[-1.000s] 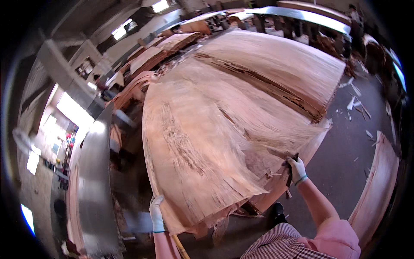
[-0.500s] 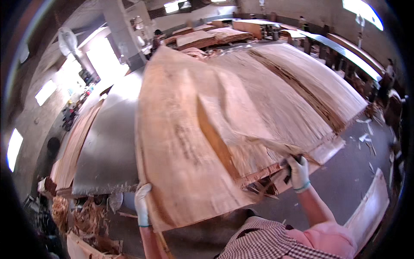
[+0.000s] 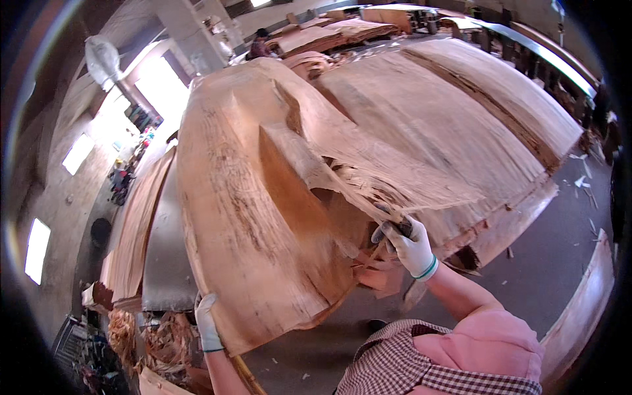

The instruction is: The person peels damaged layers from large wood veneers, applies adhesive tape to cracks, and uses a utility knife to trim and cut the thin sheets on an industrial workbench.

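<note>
A large, thin wood veneer sheet (image 3: 230, 224) hangs raised and buckled in front of me, its far part reaching toward the back. My left hand (image 3: 208, 324), in a white glove, grips the sheet's near left edge; its fingers are partly hidden. My right hand (image 3: 411, 249), in a white glove with dark fingertips, is closed on the ragged, torn right edge of the same sheet. Loose strips of veneer (image 3: 382, 280) dangle below that hand. To the right, under the torn edge, lies a broad veneer stack (image 3: 447, 145). A thin yellowish stick (image 3: 247, 376) shows beside my left forearm.
A grey metal-topped surface (image 3: 161, 263) and another veneer stack (image 3: 135, 237) stand at left. Veneer scraps (image 3: 171, 342) pile up at lower left. A pale curved sheet (image 3: 582, 316) rests at lower right. Farther back are more stacks (image 3: 359, 29) and a person (image 3: 261, 45).
The veneer sheet has shifted left and covers more of the metal surface. My right hand has come left with the torn edge, and the fold has opened wider. The view has shifted somewhat too.
</note>
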Tool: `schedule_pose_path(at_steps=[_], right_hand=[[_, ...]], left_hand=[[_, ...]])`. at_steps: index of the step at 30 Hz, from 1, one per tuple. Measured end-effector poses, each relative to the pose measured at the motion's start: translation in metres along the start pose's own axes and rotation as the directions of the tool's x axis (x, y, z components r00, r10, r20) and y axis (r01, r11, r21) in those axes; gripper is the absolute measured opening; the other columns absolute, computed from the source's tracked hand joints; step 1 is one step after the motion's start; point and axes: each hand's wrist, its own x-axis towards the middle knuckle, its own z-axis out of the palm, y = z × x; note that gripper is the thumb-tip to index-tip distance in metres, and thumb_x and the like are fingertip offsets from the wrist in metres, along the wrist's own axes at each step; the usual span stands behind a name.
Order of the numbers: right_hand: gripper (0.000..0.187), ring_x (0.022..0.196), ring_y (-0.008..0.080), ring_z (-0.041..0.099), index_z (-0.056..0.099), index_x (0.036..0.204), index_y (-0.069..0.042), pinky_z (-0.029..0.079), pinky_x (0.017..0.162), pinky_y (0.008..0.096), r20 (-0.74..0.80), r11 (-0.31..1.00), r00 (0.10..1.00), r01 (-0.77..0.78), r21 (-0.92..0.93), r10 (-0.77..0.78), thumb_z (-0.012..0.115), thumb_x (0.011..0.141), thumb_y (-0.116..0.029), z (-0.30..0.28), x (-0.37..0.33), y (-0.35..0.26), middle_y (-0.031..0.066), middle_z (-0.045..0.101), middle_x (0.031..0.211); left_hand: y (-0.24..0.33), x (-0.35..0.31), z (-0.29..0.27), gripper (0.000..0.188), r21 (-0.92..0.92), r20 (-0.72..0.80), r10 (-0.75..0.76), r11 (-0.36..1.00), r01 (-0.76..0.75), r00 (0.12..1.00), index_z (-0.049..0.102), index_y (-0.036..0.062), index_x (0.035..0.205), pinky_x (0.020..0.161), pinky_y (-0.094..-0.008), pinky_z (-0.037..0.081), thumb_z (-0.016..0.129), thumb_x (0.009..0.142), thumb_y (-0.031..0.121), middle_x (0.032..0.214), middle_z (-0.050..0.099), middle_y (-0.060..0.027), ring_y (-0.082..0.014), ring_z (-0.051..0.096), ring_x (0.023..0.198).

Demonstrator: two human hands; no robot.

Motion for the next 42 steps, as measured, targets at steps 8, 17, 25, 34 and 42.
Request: schedule_pose_path(at_steps=[8, 17, 25, 34, 42], right_hand=[[0.018, 0.056, 0.0028, 0.04, 0.06, 0.107, 0.0, 0.034, 0.049, 0.0198, 0.121, 0.995, 0.992, 0.047, -0.093, -0.035, 0.057, 0.09, -0.007, 0.14, 0.019, 0.07, -0.0041, 0.049, 0.065], [0.017, 0.063, 0.0057, 0.044, 0.059, 0.104, 0.002, 0.04, 0.056, 0.0215, 0.046, 0.955, 0.997, 0.071, -0.287, -0.061, 0.055, 0.089, -0.005, 0.285, -0.026, 0.184, -0.0013, 0.053, 0.071], [0.016, 0.07, 0.0071, 0.047, 0.06, 0.103, 0.0, 0.043, 0.062, 0.026, 0.018, 0.951, 0.989, -0.137, -0.277, 0.147, 0.06, 0.089, -0.008, 0.398, -0.083, 0.256, -0.0001, 0.055, 0.071], [0.013, 0.063, 0.0073, 0.046, 0.058, 0.099, 0.0, 0.043, 0.056, 0.027, 0.006, 0.934, 0.995, -0.093, -0.345, 0.101, 0.058, 0.087, -0.004, 0.457, -0.074, 0.287, 0.0013, 0.054, 0.069], [0.019, 0.064, 0.0049, 0.047, 0.06, 0.105, 0.0, 0.043, 0.056, 0.0253, -0.244, 0.976, 0.952, -0.207, -0.074, 0.183, 0.058, 0.089, -0.008, 0.488, -0.047, 0.355, 0.0001, 0.057, 0.076]], left_hand=[[-0.004, 0.067, -0.131, 0.028, 0.153, -0.025, 0.127, 0.981, -0.122, 0.992, 0.063, -0.0015, 0.103, 0.072, -0.0254, 0.049, 0.058, 0.075, -0.001, 0.092, 0.065, -0.0026, -0.0115, 0.06, 0.077], [-0.015, 0.175, -0.305, 0.032, 0.323, 0.008, 0.16, 0.934, -0.154, 0.987, 0.063, -0.0013, 0.103, 0.065, -0.0207, 0.046, 0.056, 0.072, -0.004, 0.09, 0.065, -0.0001, -0.0067, 0.056, 0.07], [-0.033, 0.252, -0.42, 0.038, 0.386, 0.036, 0.136, 0.912, -0.139, 0.99, 0.06, -0.0035, 0.109, 0.073, -0.0223, 0.048, 0.054, 0.072, -0.008, 0.097, 0.066, -0.0035, -0.0096, 0.06, 0.08], [-0.05, 0.295, -0.474, 0.04, 0.374, 0.04, 0.061, 0.925, -0.072, 0.997, 0.06, -0.0034, 0.11, 0.078, -0.0248, 0.048, 0.057, 0.07, -0.005, 0.1, 0.065, -0.004, -0.0123, 0.06, 0.085], [-0.045, 0.401, -0.516, 0.036, 0.382, 0.064, 0.067, 0.92, -0.086, 0.996, 0.061, -0.0029, 0.107, 0.077, -0.0268, 0.049, 0.059, 0.071, -0.001, 0.098, 0.065, -0.0065, -0.0159, 0.061, 0.083]])
